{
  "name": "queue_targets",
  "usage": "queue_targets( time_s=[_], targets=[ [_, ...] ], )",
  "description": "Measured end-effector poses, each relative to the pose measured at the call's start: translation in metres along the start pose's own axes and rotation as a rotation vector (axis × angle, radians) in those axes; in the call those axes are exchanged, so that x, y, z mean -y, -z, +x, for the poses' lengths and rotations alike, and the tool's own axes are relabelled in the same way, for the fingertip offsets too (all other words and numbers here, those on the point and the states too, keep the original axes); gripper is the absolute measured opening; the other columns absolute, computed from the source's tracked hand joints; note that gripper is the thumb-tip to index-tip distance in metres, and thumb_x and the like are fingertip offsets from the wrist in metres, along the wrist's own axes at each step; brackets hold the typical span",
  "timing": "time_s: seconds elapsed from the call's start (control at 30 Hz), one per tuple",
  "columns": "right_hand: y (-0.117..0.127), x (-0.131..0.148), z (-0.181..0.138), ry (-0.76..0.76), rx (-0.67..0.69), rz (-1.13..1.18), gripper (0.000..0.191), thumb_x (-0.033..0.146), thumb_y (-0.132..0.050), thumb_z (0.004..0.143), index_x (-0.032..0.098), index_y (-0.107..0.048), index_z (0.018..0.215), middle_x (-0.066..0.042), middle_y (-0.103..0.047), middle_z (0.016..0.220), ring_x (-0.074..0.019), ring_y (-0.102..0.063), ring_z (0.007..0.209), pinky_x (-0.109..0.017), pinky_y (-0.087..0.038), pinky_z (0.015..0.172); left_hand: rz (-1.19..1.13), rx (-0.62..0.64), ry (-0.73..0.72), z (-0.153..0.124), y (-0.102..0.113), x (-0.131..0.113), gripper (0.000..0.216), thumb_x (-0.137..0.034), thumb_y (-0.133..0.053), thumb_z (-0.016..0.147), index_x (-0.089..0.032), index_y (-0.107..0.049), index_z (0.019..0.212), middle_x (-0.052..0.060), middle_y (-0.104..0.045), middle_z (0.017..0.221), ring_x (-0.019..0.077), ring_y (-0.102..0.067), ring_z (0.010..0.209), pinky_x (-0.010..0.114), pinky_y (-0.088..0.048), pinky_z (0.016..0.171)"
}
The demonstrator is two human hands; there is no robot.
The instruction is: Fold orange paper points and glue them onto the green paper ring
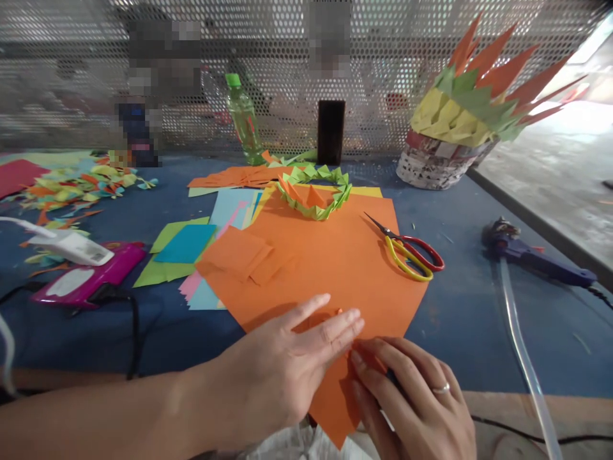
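Large orange paper sheets (364, 268) lie on the blue table, one corner hanging past its front edge. My left hand (301, 358) rests palm down on them with its fingers stretched out. A small orange tip shows just beyond those fingers; most of that piece is hidden. Beside it, my right hand (416, 390), wearing a ring, curls its fingers against a small orange paper piece (368, 351). Small orange paper squares (237, 252) lie to the left on the sheets. Farther back sits a ring of folded green and orange paper (313, 191). Red-and-yellow-handled scissors (407, 249) lie partly spread.
At right lies a purple glue gun (536, 255) with a clear stick. A pointed paper basket (450, 134), green-capped bottle (244, 121) and phone (331, 133) stand behind. Left are a magenta device (96, 275) with cables, coloured sheets (186, 243) and paper scraps (90, 179).
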State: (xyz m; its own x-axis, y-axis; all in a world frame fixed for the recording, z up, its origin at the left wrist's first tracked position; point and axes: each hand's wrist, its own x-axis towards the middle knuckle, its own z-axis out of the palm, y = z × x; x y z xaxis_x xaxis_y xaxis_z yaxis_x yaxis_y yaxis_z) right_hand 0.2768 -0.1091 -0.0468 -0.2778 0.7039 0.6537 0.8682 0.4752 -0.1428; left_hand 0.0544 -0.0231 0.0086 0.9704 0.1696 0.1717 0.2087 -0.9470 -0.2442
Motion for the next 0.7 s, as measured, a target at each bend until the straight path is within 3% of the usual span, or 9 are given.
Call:
queue_targets(
  time_s=[0.13, 0.4, 0.57, 0.7],
  targets=[
    [0.0, 0.001, -0.001, -0.027, -0.005, 0.002, 0.022, 0.022, -0.07, 0.09, 0.023, -0.075, 0.112, 0.001, -0.076, 0.113, -0.0188, -0.064, 0.107, -0.03, -0.046, 0.089, 0.023, -0.04, 0.031, 0.004, -0.001, -0.011, 0.041, -0.014, -0.037, 0.104, 0.0, -0.063, 0.132, 0.019, -0.045, 0.157, 0.03, -0.027, 0.153, 0.05, -0.015, 0.126],
    [0.005, 0.009, 0.003, -0.087, 0.019, 0.062, 0.019, 0.022, -0.065, 0.094, 0.025, -0.073, 0.11, 0.003, -0.075, 0.114, -0.0168, -0.061, 0.108, -0.029, -0.043, 0.091, -0.042, -0.047, 0.217, -0.007, -0.009, 0.001, 0.042, -0.011, -0.04, 0.1, -0.005, -0.06, 0.136, 0.012, -0.049, 0.157, 0.0316, -0.036, 0.148, 0.055, -0.027, 0.122],
    [0.007, 0.015, 0.008, -0.131, -0.045, 0.105, 0.016, 0.022, -0.058, 0.099, 0.024, -0.074, 0.102, 0.0, -0.075, 0.107, -0.0174, -0.061, 0.105, -0.03, -0.042, 0.09, -0.435, -0.307, 0.267, -0.008, -0.013, 0.027, 0.055, 0.002, -0.036, 0.093, -0.016, -0.06, 0.138, 0.009, -0.067, 0.138, 0.0214, -0.058, 0.132, 0.044, -0.048, 0.112],
    [0.008, 0.018, 0.009, -0.139, -0.021, 0.116, 0.017, 0.022, -0.057, 0.099, 0.023, -0.073, 0.106, -0.002, -0.074, 0.109, -0.0186, -0.061, 0.106, -0.032, -0.042, 0.09, -0.625, -0.238, 0.262, -0.001, -0.014, 0.048, 0.049, -0.001, -0.039, 0.096, -0.017, -0.064, 0.135, 0.009, -0.072, 0.129, 0.0182, -0.067, 0.121, 0.035, -0.052, 0.107]
  ],
)
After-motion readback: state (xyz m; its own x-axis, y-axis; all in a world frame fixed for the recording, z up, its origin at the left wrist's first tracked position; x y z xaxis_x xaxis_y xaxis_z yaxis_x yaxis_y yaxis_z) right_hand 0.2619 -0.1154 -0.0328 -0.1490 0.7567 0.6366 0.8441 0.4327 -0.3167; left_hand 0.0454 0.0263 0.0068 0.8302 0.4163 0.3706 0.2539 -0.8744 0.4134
